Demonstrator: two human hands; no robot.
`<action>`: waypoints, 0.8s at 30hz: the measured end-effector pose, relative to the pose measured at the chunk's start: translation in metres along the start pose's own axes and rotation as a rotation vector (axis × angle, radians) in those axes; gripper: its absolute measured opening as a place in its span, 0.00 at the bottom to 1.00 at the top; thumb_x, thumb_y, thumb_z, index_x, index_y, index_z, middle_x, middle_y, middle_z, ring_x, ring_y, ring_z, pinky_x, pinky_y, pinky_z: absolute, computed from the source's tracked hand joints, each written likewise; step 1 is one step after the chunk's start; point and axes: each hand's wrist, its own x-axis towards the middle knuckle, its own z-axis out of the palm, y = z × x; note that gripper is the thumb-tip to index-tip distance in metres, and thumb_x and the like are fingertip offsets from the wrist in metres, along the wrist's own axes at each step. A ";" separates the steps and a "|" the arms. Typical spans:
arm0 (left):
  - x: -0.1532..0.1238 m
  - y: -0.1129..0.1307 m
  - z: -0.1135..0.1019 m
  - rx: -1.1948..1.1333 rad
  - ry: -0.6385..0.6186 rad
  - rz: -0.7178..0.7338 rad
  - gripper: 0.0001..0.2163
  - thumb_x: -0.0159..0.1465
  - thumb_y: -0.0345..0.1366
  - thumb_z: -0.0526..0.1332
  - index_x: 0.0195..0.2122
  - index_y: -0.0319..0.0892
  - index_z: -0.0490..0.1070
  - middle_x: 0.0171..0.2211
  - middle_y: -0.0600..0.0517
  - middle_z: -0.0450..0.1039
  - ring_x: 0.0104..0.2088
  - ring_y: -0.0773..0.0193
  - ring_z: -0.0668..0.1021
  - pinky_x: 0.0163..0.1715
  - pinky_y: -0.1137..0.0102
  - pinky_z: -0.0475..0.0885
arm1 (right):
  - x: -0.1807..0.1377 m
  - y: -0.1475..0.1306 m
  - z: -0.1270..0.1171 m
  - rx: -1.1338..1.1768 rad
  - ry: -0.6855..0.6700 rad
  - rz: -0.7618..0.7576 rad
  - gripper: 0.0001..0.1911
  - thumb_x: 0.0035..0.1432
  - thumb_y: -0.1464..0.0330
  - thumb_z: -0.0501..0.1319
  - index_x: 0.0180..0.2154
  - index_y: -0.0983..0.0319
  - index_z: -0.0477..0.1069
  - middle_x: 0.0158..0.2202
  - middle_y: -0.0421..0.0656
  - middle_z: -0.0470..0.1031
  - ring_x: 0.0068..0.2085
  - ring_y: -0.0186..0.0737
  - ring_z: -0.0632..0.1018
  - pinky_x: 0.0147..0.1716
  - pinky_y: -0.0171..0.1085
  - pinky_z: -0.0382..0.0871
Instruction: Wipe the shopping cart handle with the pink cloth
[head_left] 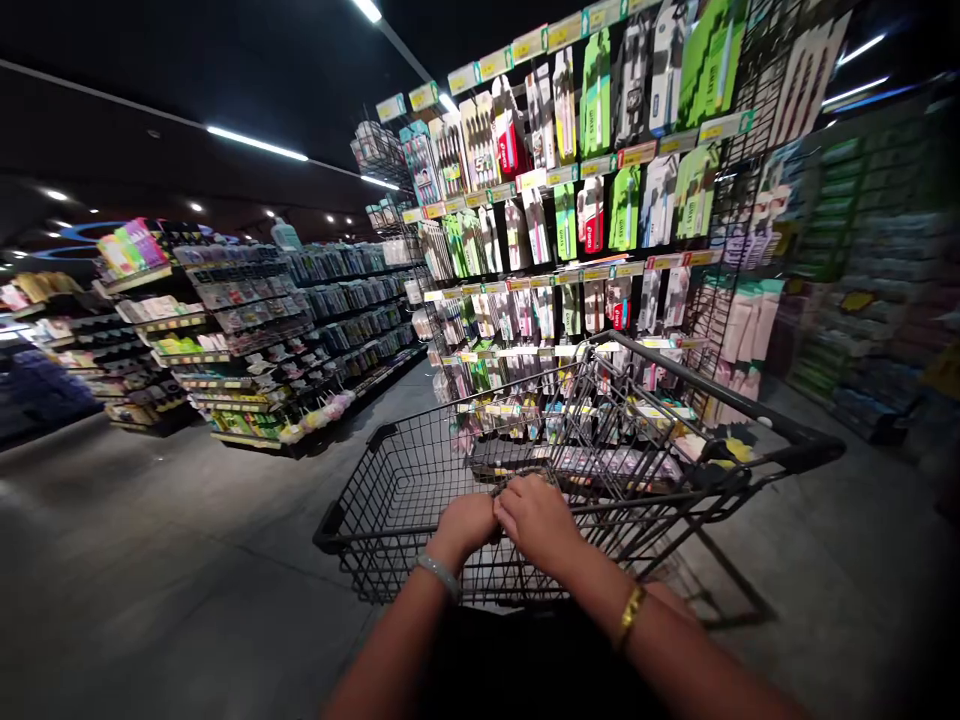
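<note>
In the head view a black wire shopping cart (360, 530) stands side-on in front of me, its handle (806, 450) to the right. My left hand (469, 522), with a pale bangle (439, 575) at the wrist, is closed over the cart's near side. My right hand (538, 515), with a gold bracelet (631, 615), is beside it, its curled fingers meeting the left. Both are at the height of the near rim. Something small and dark shows at the fingertips, but the fingers hide what they hold.
Beyond the cart rises a rack of packaged toothbrushes (596, 95) with price labels along its rails. Stocked shelves (232, 330) stand to the left, and more shelving (877, 260) is at the right. Grey floor (187, 590) extends left of the cart.
</note>
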 end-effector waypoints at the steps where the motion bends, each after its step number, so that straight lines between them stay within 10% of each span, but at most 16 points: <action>1: -0.001 -0.002 -0.001 0.005 -0.005 0.000 0.19 0.67 0.45 0.51 0.34 0.41 0.79 0.36 0.44 0.81 0.39 0.53 0.81 0.39 0.66 0.71 | 0.001 -0.006 0.004 0.000 0.014 -0.025 0.11 0.67 0.62 0.56 0.37 0.58 0.73 0.39 0.44 0.75 0.42 0.43 0.71 0.37 0.39 0.60; 9: 0.002 0.001 0.010 -0.054 0.054 -0.030 0.30 0.71 0.45 0.37 0.36 0.39 0.79 0.39 0.42 0.80 0.41 0.53 0.80 0.40 0.64 0.71 | -0.031 0.039 -0.018 -0.013 0.007 -0.020 0.09 0.67 0.63 0.56 0.43 0.58 0.73 0.45 0.46 0.73 0.44 0.43 0.69 0.40 0.38 0.59; 13: 0.001 0.011 0.016 0.049 0.135 0.020 0.25 0.71 0.40 0.40 0.38 0.38 0.78 0.37 0.41 0.79 0.41 0.53 0.80 0.41 0.64 0.72 | -0.016 0.019 -0.009 -0.084 -0.041 0.180 0.07 0.64 0.66 0.58 0.36 0.59 0.73 0.36 0.45 0.72 0.38 0.42 0.68 0.35 0.38 0.56; 17: -0.006 0.015 0.015 0.086 0.136 0.059 0.24 0.72 0.38 0.40 0.40 0.38 0.77 0.38 0.41 0.79 0.41 0.52 0.80 0.41 0.62 0.72 | -0.010 -0.001 -0.002 -0.074 -0.032 0.057 0.06 0.64 0.66 0.58 0.39 0.59 0.72 0.40 0.45 0.73 0.40 0.43 0.68 0.37 0.39 0.56; 24: -0.007 0.012 0.014 0.001 0.138 -0.013 0.25 0.71 0.39 0.40 0.36 0.38 0.77 0.36 0.41 0.78 0.40 0.52 0.79 0.38 0.64 0.70 | -0.048 0.063 -0.031 -0.023 -0.010 0.071 0.09 0.62 0.67 0.59 0.44 0.58 0.73 0.44 0.46 0.73 0.44 0.44 0.69 0.41 0.39 0.60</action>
